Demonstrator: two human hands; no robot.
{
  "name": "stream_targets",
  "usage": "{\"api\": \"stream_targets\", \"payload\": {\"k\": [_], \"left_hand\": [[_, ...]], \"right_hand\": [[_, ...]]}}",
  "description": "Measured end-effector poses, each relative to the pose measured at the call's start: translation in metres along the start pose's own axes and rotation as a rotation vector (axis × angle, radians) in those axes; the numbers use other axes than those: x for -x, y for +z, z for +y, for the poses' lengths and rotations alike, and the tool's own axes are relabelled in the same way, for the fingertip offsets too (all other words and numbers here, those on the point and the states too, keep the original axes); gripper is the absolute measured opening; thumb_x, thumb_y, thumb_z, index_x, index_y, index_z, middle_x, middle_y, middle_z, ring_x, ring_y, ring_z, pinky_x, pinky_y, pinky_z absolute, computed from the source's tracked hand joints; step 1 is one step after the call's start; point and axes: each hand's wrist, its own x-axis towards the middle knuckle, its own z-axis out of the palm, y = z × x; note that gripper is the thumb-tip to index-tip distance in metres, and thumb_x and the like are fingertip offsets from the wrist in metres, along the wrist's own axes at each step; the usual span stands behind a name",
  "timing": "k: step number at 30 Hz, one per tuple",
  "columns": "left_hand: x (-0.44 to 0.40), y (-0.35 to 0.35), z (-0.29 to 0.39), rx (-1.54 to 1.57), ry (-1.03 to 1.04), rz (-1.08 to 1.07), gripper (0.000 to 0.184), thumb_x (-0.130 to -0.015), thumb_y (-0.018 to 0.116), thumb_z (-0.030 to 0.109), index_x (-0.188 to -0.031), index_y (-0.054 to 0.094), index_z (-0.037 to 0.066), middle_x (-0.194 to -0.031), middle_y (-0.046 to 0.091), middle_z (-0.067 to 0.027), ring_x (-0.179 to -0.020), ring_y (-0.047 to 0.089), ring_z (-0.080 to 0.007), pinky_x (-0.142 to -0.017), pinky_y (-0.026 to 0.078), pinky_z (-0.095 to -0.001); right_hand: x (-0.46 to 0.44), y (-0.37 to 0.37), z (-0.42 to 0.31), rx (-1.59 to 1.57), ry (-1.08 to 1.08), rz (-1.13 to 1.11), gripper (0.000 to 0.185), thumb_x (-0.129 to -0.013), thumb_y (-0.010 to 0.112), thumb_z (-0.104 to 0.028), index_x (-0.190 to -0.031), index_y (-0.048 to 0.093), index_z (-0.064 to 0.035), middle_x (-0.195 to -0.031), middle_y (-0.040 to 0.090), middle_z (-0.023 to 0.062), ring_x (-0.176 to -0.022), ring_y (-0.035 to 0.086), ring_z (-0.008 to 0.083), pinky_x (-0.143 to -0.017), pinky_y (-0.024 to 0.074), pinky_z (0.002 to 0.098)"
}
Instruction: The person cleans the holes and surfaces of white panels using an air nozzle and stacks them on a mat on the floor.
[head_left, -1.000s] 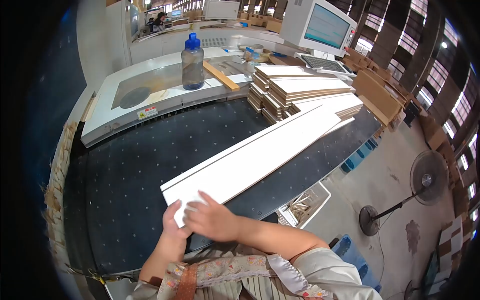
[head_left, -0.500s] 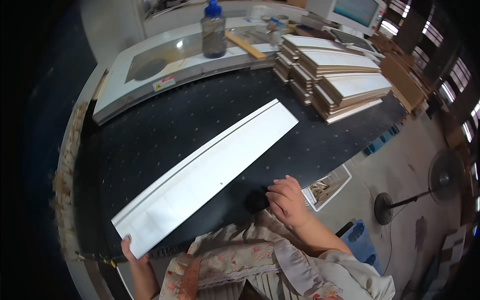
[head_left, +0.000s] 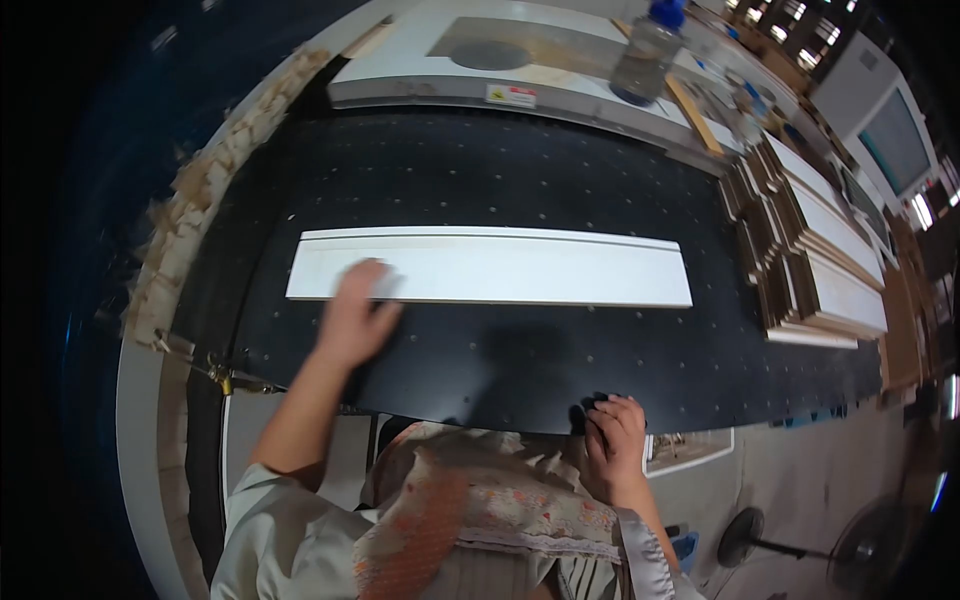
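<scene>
Black dotted tabletop [head_left: 420, 190] showed bare left of and behind white board [head_left: 530, 270]. Left hand [head_left: 355, 310], previously at board's end, reached across near edge, on or just above left part; thumb apart from blurred fingers, hold impossible to tell. Board, earlier slanted in view, lay crosswise. Right hand [head_left: 615, 440] was at tabletop's near edge, fingers bent, bunched, grip unclear. Stacked boards [head_left: 840, 290] stood rightward, open gap between.
</scene>
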Motion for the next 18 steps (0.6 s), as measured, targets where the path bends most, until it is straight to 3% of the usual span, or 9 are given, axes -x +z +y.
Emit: {"api": "stream_targets", "payload": {"k": [2, 5, 9, 12, 18], "left_hand": [[-0.019, 0.015, 0.039, -0.031, 0.098, -0.215, 0.056, -0.072, 0.069, 0.020, -0.122, 0.049, 0.004, -0.128, 0.047, -0.0193, -0.125, 0.039, -0.0364, -0.105, 0.031, -0.0439], [-0.043, 0.039, 0.065, -0.140, 0.193, -0.455, 0.079, -0.073, 0.070, 0.038, -0.137, 0.034, 0.009, -0.144, 0.026, -0.0190, -0.137, 0.017, -0.0338, -0.110, 0.016, -0.0522], [-0.082, 0.059, 0.060, -0.275, 0.128, -0.599, 0.097, -0.065, 0.074, 0.049, -0.141, 0.028, 0.011, -0.146, 0.021, -0.0207, -0.139, 0.010, -0.0343, -0.110, 0.009, -0.0532], [-0.095, 0.067, 0.044, -0.242, 0.024, -0.720, 0.104, -0.061, 0.075, 0.052, -0.142, 0.026, 0.010, -0.149, 0.016, -0.0201, -0.140, 0.008, -0.0326, -0.110, 0.008, -0.0540], [-0.103, 0.065, 0.044, -0.299, 0.092, -0.686, 0.101, -0.057, 0.075, 0.057, -0.136, 0.036, 0.007, -0.144, 0.028, -0.0198, -0.136, 0.023, -0.0335, -0.111, 0.015, -0.0497]], "right_hand": [[0.004, 0.009, 0.005, 0.032, 0.076, 0.008, 0.024, -0.067, 0.066, -0.004, -0.091, 0.064, -0.0062, -0.099, 0.059, 0.0092, -0.099, 0.056, 0.0307, -0.092, 0.0391, 0.0492], [0.000, 0.012, 0.003, 0.086, 0.040, -0.002, 0.020, -0.069, 0.065, -0.005, -0.090, 0.063, -0.0048, -0.096, 0.059, 0.0097, -0.097, 0.056, 0.0310, -0.091, 0.0385, 0.0476], [0.003, 0.015, 0.006, 0.140, 0.045, -0.001, 0.021, -0.070, 0.065, -0.009, -0.090, 0.064, -0.0073, -0.098, 0.059, 0.0074, -0.098, 0.056, 0.0282, -0.092, 0.0379, 0.0473], [0.002, 0.013, 0.005, 0.167, 0.039, 0.011, 0.022, -0.069, 0.065, -0.009, -0.091, 0.064, -0.0086, -0.098, 0.059, 0.0068, -0.097, 0.056, 0.0275, -0.091, 0.0381, 0.0471], [-0.002, 0.013, 0.001, 0.113, 0.081, 0.015, 0.024, -0.068, 0.065, -0.007, -0.091, 0.063, -0.0074, -0.095, 0.060, 0.0078, -0.095, 0.056, 0.0274, -0.090, 0.0385, 0.0440]]}}
